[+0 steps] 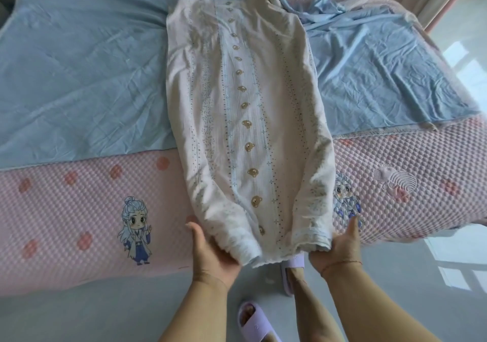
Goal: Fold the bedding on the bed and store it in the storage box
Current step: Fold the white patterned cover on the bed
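A long cream cotton blanket printed with small bears [247, 120], already folded into a narrow strip, is being held at its near end, which overhangs the edge of the pink quilted bed [79, 204]; the near left corner is being cupped by the left hand [213, 252] and the near right corner by the right hand [340, 246], fingers curled under the cloth. The strip's long axis is running straight away from both hands across the blue sheet [79, 78], both hands being equally near, so a fold away from the body is judged next. No storage box is being shown.

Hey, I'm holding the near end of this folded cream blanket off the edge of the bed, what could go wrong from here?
The cream blanket is a long narrow strip, so lifting from the left hand and right hand alone may let its folds slide open. Its far end lies over the blue sheet and might drag it. The near end overhangs the floor and may touch it.
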The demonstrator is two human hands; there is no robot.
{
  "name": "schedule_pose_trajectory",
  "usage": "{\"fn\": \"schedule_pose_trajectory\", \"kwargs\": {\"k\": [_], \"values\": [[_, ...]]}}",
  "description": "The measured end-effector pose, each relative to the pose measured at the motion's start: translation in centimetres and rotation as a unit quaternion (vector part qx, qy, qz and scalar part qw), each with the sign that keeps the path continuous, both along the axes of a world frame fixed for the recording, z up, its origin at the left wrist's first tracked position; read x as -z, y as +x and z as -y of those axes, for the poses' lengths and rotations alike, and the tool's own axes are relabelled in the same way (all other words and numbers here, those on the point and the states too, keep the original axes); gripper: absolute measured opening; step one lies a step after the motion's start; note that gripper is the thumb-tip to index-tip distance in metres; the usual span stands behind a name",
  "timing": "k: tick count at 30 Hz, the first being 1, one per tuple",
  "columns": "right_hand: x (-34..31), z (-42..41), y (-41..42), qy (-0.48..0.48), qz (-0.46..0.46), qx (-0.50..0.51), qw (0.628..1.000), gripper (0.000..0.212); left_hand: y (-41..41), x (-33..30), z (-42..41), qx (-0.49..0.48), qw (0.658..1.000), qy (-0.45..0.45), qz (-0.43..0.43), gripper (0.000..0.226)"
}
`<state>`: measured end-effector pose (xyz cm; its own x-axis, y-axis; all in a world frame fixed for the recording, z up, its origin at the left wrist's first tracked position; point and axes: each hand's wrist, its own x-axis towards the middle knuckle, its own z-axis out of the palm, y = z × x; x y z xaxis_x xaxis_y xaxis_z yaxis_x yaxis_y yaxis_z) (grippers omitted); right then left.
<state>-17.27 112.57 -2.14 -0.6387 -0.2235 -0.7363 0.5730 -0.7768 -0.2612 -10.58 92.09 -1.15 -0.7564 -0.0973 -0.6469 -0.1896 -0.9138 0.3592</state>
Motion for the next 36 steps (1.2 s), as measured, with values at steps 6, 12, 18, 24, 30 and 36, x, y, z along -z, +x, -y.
{"fn": "schedule_pose_trajectory", "kwargs": {"k": [6,12,18,24,30,36], "values": [[-1.0,1.6,2.2,0.054,-0.081,-0.137,0.986,0.092,0.5,1.1,-3.9,0.11,0.961,-0.25,0.045,0.115],[0.8,2.3,5.4,0.29,-0.025,-0.227,0.929,0.083,1.7,2.3,-7.4,0.159,0.929,-0.306,0.134,0.119],[-0.3,3.1,2.9,0.276,0.022,-0.151,0.949,0.037,-1.0,0.4,-7.0,0.068,0.941,-0.249,0.22,0.077],[-2.0,4.6,0.9,0.164,0.145,-0.032,0.975,0.041,-2.6,-1.8,-7.9,0.048,0.978,-0.079,0.185,0.061],[-3.7,3.8,-0.9,-0.014,0.184,0.005,0.983,0.055,-4.2,-3.6,-7.2,0.02,0.987,0.013,0.162,0.062],[-5.4,3.2,-3.7,0.158,0.173,0.058,0.971,0.04,-5.8,-3.1,-0.8,-0.128,0.951,-0.048,0.277,0.029]]}}
